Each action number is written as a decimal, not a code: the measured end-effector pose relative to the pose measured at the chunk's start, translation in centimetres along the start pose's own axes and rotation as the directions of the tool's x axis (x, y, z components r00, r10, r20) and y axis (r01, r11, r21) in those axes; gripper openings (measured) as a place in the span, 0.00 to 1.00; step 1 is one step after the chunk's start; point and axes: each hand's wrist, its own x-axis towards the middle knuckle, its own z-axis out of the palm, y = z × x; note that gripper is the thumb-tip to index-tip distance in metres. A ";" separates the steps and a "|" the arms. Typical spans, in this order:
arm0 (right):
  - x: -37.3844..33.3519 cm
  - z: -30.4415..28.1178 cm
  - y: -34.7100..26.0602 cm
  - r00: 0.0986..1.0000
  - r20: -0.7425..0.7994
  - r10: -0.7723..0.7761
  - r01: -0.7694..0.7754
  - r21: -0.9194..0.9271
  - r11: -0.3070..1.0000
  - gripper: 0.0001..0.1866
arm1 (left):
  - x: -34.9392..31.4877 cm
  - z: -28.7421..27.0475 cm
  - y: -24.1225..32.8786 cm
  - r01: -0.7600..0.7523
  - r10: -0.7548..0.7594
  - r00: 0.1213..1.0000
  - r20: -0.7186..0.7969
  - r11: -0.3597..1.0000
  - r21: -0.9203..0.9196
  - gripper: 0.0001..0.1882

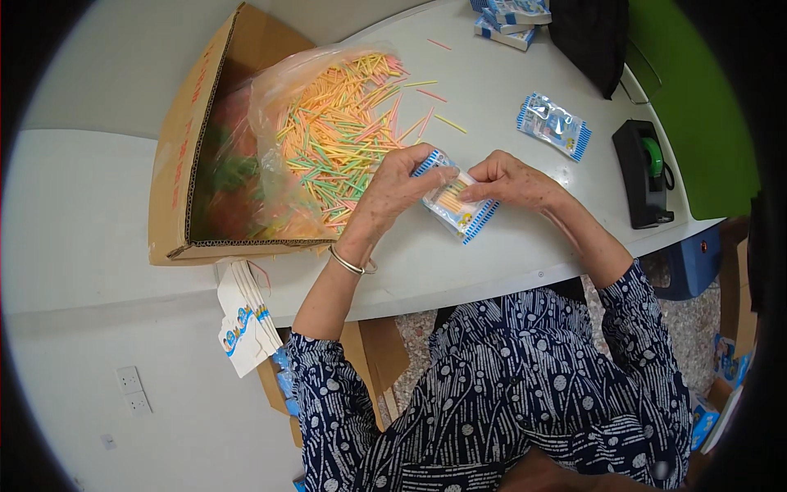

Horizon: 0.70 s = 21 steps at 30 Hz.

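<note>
Both hands, left hand (399,187) and right hand (510,180), pinching stick-filled packet (453,205), sticks (344,131) spilling from bagged carton (184,156)

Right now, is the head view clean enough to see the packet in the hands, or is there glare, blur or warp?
Head view: light is even and soft; the packet between left hand and right hand is sharp; its film glints faintly; the table edge bows near the dark rim.
</note>
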 end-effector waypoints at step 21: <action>-1.2 -0.8 -0.2 0.998 -0.046 0.034 -0.032 0.043 0.999 0.14 | 0.2 0.5 -1.0 -0.053 0.061 0.998 -0.025 0.966 0.252 0.10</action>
